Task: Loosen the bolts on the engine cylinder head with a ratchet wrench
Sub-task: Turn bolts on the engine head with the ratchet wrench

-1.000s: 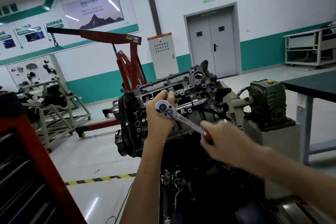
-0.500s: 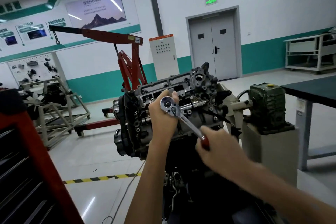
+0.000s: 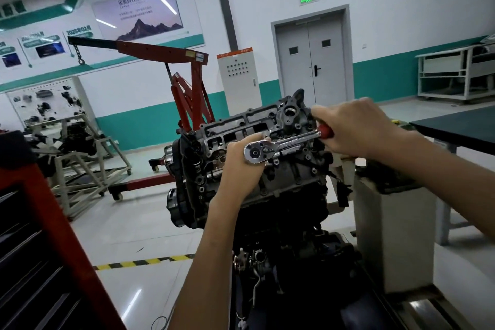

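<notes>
Red engine hoist (image 3: 187, 88) behind; grey double door (image 3: 310, 61); dark table (image 3: 460, 128) right.

The engine (image 3: 281, 182) I work on stands just beside a grey pedestal (image 3: 393, 236) on its right. Around it the pale glossy floor (image 3: 134, 228) carries a red hoist (image 3: 192, 99) on castors, a metal-frame trolley (image 3: 80, 177) further left and a red tool cabinet (image 3: 40, 249) close at my left. A yellow-black stripe (image 3: 144, 262) crosses the floor. A dark tabletop (image 3: 455, 128) stands at the right.

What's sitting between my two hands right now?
In the head view, the ratchet wrench spans them: left hand at its chrome head, right hand on the red grip, with the cylinder head behind.
</notes>
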